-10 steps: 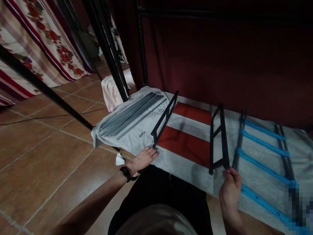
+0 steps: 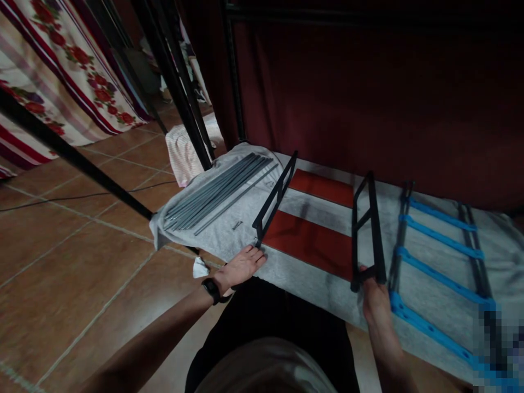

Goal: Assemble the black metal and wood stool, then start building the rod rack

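Small rack (image 2: pixel 319 229): two upright black metal end frames, ladder-like, joined by two flat red shelf boards, one near and one farther back, with grey cloth showing between them. It stands on a grey cloth (image 2: pixel 229 229) spread over the tiled floor (image 2: pixel 82 256), in front of a dark red curtain (image 2: pixel 368 98). Left end frame (image 2: pixel 275 196) leans slightly outward; right end frame (image 2: pixel 367 229) stands roughly upright. Left hand (image 2: pixel 241 266): fingers extended and nearly flat, fingertips touching the near bottom corner of the left end frame, nothing clasped; black watch on the wrist. Right hand (image 2: pixel 374 297): at the near foot of the right end frame, fingers curled up against its lower bar; how firm the hold is cannot be told. Bundle of grey metal rods (image 2: pixel 219 191): lying together on the cloth, left of the rack. Small screw (image 2: pixel 237 225): loose on the cloth, near the rods. Blue-and-black slatted frame (image 2: pixel 438 267): lying flat on the cloth, just right of the rack.
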A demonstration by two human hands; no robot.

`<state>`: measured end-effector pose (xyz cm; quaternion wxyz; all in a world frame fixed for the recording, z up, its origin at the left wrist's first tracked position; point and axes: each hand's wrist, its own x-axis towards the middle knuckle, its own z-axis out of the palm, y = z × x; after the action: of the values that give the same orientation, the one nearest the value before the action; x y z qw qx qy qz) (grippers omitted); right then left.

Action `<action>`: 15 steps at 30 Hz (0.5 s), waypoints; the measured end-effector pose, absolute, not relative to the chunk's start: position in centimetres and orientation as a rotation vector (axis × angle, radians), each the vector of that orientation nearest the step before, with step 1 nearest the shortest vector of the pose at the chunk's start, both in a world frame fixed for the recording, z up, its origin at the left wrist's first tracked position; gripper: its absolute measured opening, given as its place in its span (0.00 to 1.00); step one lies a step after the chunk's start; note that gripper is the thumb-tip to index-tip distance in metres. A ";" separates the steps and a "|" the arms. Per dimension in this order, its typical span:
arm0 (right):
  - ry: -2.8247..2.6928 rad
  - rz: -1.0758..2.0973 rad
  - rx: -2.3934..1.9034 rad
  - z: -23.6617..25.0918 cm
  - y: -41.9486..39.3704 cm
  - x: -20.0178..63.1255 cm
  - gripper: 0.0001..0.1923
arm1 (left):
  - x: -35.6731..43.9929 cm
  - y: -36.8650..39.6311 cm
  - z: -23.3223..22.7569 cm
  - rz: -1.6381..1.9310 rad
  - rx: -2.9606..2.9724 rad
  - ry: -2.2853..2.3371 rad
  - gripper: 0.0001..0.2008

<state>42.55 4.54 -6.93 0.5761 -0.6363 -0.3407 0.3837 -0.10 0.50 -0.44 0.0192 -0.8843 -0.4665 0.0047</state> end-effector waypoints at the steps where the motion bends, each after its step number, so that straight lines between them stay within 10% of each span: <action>1: -0.783 0.896 -1.515 -6.8 4.7 42.5 0.15 | -0.2 0.5 -0.6 -0.004 -2.750 -1.457 0.15; 15: -0.883 1.044 -1.399 -5.0 5.9 42.1 0.18 | -3.5 4.9 -2.7 -1.282 -2.054 -2.501 0.14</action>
<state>42.08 5.89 -5.02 0.5588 -0.5931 -0.3743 0.4425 -3.51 4.94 -2.68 -0.1689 -0.5816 -0.7081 -0.3630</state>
